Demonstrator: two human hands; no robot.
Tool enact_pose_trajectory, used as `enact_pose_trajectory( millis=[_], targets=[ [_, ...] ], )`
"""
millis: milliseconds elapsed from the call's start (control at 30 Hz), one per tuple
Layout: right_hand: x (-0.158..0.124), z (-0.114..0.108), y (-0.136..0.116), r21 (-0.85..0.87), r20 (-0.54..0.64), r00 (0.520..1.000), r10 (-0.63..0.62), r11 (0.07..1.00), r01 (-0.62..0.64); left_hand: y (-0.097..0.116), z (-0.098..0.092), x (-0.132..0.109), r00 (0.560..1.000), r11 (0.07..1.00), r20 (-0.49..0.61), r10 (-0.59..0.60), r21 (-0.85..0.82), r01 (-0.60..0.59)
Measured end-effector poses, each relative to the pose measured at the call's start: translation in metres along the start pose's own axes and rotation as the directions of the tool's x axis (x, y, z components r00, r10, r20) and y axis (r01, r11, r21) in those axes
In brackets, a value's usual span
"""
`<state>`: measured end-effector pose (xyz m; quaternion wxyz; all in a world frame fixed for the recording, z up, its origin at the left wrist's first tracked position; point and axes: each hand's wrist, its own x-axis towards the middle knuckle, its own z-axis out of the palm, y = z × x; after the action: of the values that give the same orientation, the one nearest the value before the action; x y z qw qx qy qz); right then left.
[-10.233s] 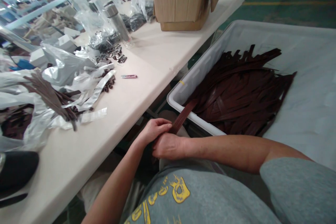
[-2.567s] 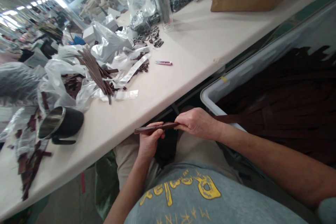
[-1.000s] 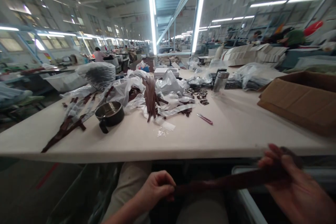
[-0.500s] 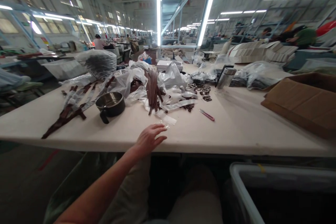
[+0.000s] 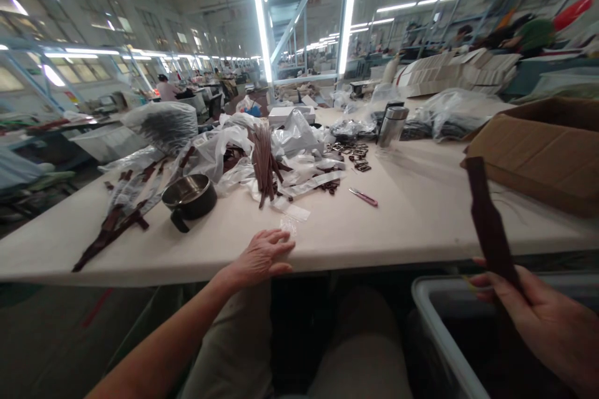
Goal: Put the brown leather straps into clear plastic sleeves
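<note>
Strap (image 5: 490, 234), brown, stands gripped in the right hand (image 5: 552, 324) at four o'clock; left hand (image 5: 262, 254) is open over the worktable (image 5: 416, 215) at seven.

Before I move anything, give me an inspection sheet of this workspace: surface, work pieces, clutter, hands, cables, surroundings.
Surface: pale table, in front of the person.
Work pieces: dark brown strip held up near the white bin; bundle of brown strips lying among plastic on the table.
Clutter: plastic bags, metal buckles, dark mug, pink-handled snips, bottle, cardboard box at the right.
Hands: left hand open, at the table's near edge, contact unclear; right hand grips the strip.
Cables: nothing seen.
Surroundings: bright light tubes overhead; other people farther back, blurred.
</note>
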<state>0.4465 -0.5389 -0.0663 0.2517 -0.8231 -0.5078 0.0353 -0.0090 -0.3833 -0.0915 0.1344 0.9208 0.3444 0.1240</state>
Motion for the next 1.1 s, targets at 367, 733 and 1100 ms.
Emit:
enact_pose_trajectory(
  millis=[367, 733, 1100],
  targets=[
    [-0.020, 0.047, -0.042, 0.504, 0.180, 0.973, -0.146, 0.863, 0.037, -0.032, -0.025, 0.049, 0.929, 0.937, -0.218, -0.297, -0.255, 0.240],
    [-0.031, 0.072, -0.040, 0.570, 0.345, 0.917, -0.202, 0.821, -0.034, -0.063, -0.022, 0.152, 0.905, 0.935, -0.302, -0.301, 0.096, 0.343],
    [-0.028, 0.068, -0.040, 0.686, 0.343, 0.922, -0.182, 0.718, -0.114, -0.015, -0.028, 0.135, 0.908, 0.968, -0.338, -0.246, -0.045, 0.246]
  ],
)
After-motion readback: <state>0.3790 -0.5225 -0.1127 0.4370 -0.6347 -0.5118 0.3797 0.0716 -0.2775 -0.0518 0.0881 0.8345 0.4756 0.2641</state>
